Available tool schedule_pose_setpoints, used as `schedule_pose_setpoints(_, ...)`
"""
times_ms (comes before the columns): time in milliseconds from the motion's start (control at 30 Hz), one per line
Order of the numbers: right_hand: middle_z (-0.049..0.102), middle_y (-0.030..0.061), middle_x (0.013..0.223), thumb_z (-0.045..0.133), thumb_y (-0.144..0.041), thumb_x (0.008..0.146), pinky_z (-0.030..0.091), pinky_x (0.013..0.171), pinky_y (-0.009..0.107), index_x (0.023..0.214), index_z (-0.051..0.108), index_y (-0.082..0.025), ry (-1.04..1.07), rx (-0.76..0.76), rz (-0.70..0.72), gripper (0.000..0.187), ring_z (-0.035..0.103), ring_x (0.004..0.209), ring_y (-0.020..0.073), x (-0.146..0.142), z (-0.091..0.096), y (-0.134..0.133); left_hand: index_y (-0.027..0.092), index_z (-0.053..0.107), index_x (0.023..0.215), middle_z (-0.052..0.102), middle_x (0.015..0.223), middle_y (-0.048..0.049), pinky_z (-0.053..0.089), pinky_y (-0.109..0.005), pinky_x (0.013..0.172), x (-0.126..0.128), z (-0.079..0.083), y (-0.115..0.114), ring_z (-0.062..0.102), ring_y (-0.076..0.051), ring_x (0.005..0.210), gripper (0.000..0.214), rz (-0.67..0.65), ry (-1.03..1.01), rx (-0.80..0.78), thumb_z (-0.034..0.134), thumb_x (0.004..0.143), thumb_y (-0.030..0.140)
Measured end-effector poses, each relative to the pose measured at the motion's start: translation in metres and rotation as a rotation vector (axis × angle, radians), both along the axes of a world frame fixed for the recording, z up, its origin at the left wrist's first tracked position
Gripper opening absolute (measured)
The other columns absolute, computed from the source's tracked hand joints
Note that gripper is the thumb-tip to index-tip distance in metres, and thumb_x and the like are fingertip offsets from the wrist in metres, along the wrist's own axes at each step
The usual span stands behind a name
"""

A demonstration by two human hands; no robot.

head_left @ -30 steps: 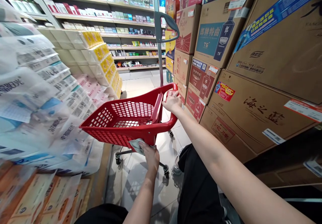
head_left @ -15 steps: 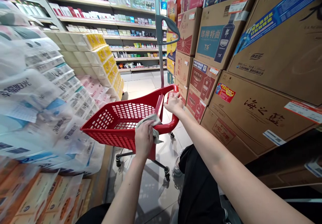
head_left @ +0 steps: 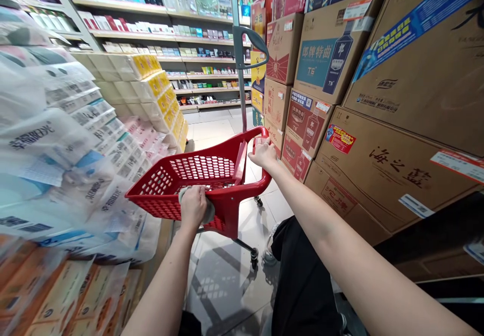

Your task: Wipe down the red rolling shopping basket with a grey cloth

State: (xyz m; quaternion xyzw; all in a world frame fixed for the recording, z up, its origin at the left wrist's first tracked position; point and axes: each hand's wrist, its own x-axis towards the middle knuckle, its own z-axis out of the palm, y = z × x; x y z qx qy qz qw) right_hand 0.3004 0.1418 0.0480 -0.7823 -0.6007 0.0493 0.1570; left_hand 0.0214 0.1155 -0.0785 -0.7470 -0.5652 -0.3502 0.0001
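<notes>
A small red shopping cart (head_left: 166, 187) with a perforated basket stands on the tiled aisle floor in front of me. My left hand (head_left: 193, 206) is closed on a grey cloth (head_left: 207, 214) and presses it against the basket's near rim. My right hand (head_left: 263, 153) grips the cart's red rim at its far right corner. The cart's grey pull handle (head_left: 245, 39) rises on a metal pole behind the basket.
Stacked cardboard boxes (head_left: 381, 170) wall the right side. Plastic-wrapped tissue packs (head_left: 71, 144) pile up on the left, with yellow packs (head_left: 159, 94) further on. Shelves of small goods (head_left: 162, 23) stand at the aisle's far end. Tiled floor (head_left: 215, 124) runs ahead.
My left hand with the cloth has gone from the basket's underside up to the near rim, then slid left along it. My right hand has kept its grip.
</notes>
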Motion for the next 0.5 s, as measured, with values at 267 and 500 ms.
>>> schedule_pose_setpoints(267, 0.031, 0.0210, 0.158, 0.045, -0.029, 0.092, 0.016, 0.117, 0.057, 0.148, 0.040, -0.010, -0.247, 0.164, 0.194, 0.059, 0.025, 0.147, 0.0333, -0.015, 0.002, -0.008, 0.019, 0.065, 0.088, 0.070, 0.083, -0.0103, 0.039, -0.037, 0.081, 0.020, 0.007, 0.000, 0.063, -0.024, 0.081, 0.042, 0.034, 0.129, -0.024, 0.029, 0.096, 0.038)
schedule_pose_setpoints(500, 0.047, 0.0233, 0.147, 0.048, -0.048, 0.092, 0.038, 0.108, 0.057, 0.142, 0.049, -0.010, -0.065, -0.246, 0.305, 0.063, 0.044, 0.136, 0.0366, -0.059, -0.014, -0.018, 0.020, 0.064, 0.089, 0.070, 0.084, -0.0097, 0.037, -0.036, 0.081, 0.045, 0.006, -0.005, 0.062, -0.024, 0.084, 0.046, -0.013, 0.184, -0.026, 0.024, 0.099, 0.040)
